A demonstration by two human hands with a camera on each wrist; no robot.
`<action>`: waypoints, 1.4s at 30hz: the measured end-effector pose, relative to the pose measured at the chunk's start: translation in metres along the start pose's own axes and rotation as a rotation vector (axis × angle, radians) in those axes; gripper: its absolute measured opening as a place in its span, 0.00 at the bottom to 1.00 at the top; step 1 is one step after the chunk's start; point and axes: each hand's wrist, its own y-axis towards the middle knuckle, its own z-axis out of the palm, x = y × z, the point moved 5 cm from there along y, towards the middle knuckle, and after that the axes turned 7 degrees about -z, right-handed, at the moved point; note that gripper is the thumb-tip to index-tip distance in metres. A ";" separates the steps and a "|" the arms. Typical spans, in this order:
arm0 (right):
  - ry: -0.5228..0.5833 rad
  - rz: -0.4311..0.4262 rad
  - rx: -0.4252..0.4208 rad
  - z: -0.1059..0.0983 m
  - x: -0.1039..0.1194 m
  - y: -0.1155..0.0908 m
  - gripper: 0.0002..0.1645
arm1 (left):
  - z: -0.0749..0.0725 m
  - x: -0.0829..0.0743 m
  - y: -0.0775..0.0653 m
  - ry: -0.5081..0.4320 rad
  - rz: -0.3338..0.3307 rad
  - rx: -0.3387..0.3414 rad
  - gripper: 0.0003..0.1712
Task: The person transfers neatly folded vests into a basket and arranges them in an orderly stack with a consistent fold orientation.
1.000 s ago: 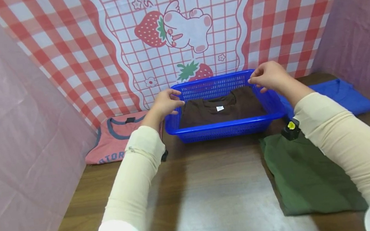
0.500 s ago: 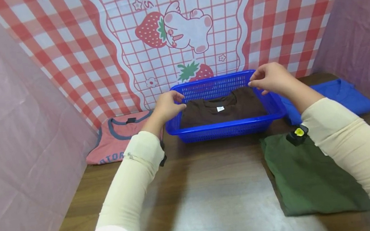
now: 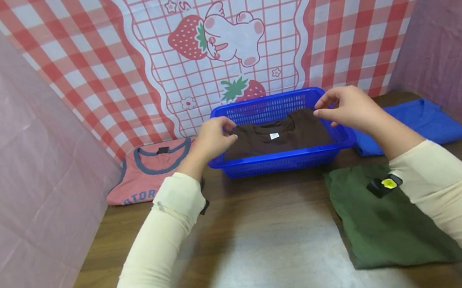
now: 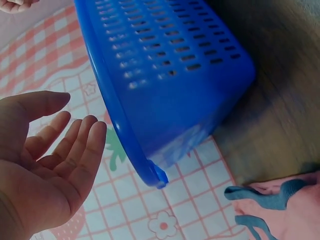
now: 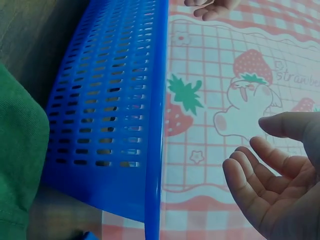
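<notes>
A brown T-shirt [image 3: 277, 138] with a white neck label lies folded inside the blue plastic basket [image 3: 279, 156]. My left hand [image 3: 213, 137] is over the basket's left end, fingers loosely bent and holding nothing. Over the right end, my right hand [image 3: 349, 107] also holds nothing, thumb and fingers apart. In the left wrist view, the left hand [image 4: 55, 160] is separated from the basket rim [image 4: 112, 110] by a gap. The right wrist view likewise shows the right hand [image 5: 275, 175] apart from the rim [image 5: 157, 125].
Left of the basket lies a folded pink T-shirt [image 3: 138, 184] with a grey-blue collar. A blue folded garment [image 3: 423, 119] is at the right, and a dark green one [image 3: 388, 230] nearer the front right. A checked strawberry cloth [image 3: 227, 31] hangs behind the basket.
Both hands have drawn slightly back toward me, the right one also shifting right and its fingers parting more. The basket and brown T-shirt have stayed in place.
</notes>
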 end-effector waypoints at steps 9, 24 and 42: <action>-0.014 -0.002 -0.012 -0.005 0.000 -0.020 0.25 | -0.002 -0.014 -0.010 -0.044 0.028 0.021 0.15; -0.085 -0.050 -0.020 -0.015 0.000 -0.043 0.27 | 0.002 -0.031 -0.031 -0.093 0.024 0.003 0.13; -0.104 -0.039 -0.016 -0.019 -0.013 -0.070 0.24 | 0.034 -0.050 -0.066 -0.230 -0.008 -0.009 0.09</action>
